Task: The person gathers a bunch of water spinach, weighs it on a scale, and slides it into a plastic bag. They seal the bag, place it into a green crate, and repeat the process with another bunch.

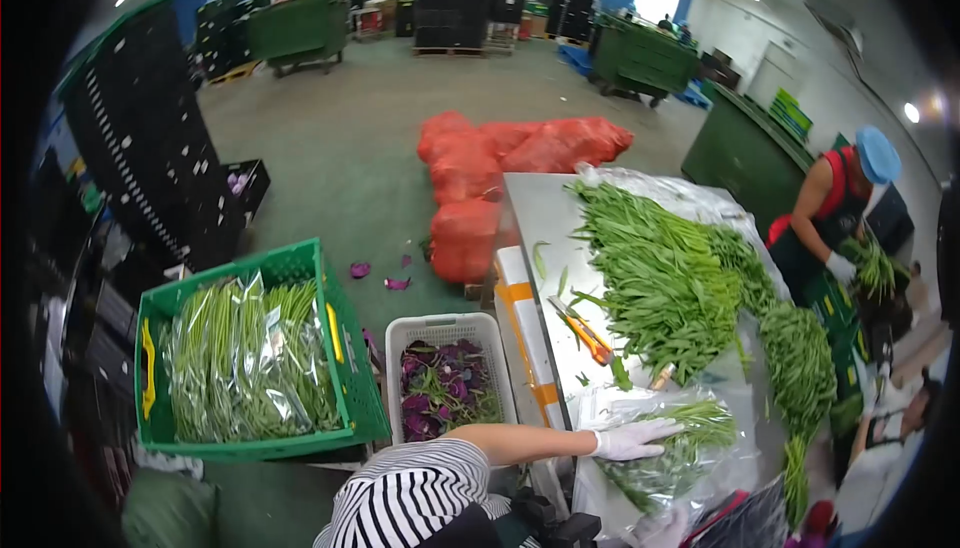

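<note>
My left hand, in a white glove, lies flat with fingers stretched out on a clear plastic bag of leafy greens at the near end of the metal table. Low in the view, my right hand, also gloved, is at the near edge of this bag, its fingers mostly hidden. Beyond the bag lies an orange-handled cutting tool with a grey blade. A big heap of loose long-stemmed greens spreads over the table, and another bunch hangs along the right side.
To the left stands a green crate of bagged greens. A white basket with purple and green trimmings sits beside the table. Red mesh sacks lie behind it. At right, a person in a blue cap holds greens.
</note>
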`<state>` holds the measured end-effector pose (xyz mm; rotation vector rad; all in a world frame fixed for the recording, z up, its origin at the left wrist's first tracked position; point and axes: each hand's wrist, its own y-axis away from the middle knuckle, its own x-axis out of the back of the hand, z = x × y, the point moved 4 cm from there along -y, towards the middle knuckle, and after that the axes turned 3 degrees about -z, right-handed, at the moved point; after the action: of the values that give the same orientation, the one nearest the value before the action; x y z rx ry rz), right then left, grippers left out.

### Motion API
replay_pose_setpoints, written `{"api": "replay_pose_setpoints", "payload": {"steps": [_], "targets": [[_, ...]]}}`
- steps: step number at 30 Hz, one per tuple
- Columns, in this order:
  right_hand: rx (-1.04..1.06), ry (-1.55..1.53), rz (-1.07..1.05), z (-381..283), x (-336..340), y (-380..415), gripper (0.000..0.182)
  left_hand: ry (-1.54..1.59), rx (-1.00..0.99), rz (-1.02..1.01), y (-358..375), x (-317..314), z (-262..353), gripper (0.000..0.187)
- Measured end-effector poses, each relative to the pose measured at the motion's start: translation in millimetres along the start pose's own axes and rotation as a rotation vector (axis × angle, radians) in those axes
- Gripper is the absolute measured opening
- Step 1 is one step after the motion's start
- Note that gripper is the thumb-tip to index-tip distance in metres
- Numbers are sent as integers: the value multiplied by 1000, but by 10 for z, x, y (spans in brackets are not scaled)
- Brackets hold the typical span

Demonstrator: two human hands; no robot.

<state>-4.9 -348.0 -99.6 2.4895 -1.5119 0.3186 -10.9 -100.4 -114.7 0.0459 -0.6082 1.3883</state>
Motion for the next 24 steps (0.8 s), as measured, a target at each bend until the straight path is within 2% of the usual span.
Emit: {"api": "replay_pose_setpoints", "payload": {"steps": [1,2,3,4,5,6,7,8,9,10,12,13,14,15,16,17,18,20,21,22,24], "targets": [[-339,-916,-45,-205,-229,-182,21,119,34,66,-96,47,-8,58],[272,-203,54,-315,-71,-495,32,242,68,133,-175,100,-16,58],[382,116,73,-739,-68,-679,37,245,73,166,-264,182,-22,58],[186,-489,217,-1184,-131,-871,33,229,60,156,-358,285,-27,59],[460,-202,123,-1245,119,-1318,29,217,51,162,-426,394,-63,61],[214,-800,-207,-1538,227,-1597,26,205,46,177,-402,527,-73,62],[328,-860,-437,-1568,524,-2071,26,219,68,248,-311,657,49,62],[332,-947,-377,-2075,309,-1982,28,-17,35,258,-235,763,339,68],[456,-821,-422,-2461,81,-1841,29,-257,18,250,-136,819,520,74],[511,-771,-536,-2746,-90,-1776,31,-251,57,300,-39,795,509,74],[483,-887,-814,-3233,-772,-1335,27,-128,-384,735,189,803,669,88],[548,-689,-513,-3309,-929,-1312,18,-144,-372,768,333,909,844,88],[546,-687,-549,-3381,-1071,-1323,18,-19,-164,647,471,1030,1041,92],[458,-960,-781,-3455,-1230,-1317,13,110,41,520,591,1122,1122,97],[343,-1231,-1007,-3535,-1385,-1279,12,101,50,549,718,1247,1156,97],[113,-1479,-1237,-3694,-1742,-895,14,120,67,660,869,1375,1178,96],[94,-1478,-1261,-3753,-1969,-734,14,139,83,769,1004,1459,1190,95],[143,-1446,-1382,-3829,-2327,-518,18,51,-121,1400,1473,1707,1374,86],[37,-1476,-1438,-3840,-2465,-470,18,125,-114,1357,1694,1813,1422,82],[23,-1477,-1452,-3859,-2569,-455,18,200,-110,1312,2017,1999,1651,79],[-78,-1423,-1494,-3874,-2782,-406,18,-32,-75,1514,2361,2173,1464,72]]}}
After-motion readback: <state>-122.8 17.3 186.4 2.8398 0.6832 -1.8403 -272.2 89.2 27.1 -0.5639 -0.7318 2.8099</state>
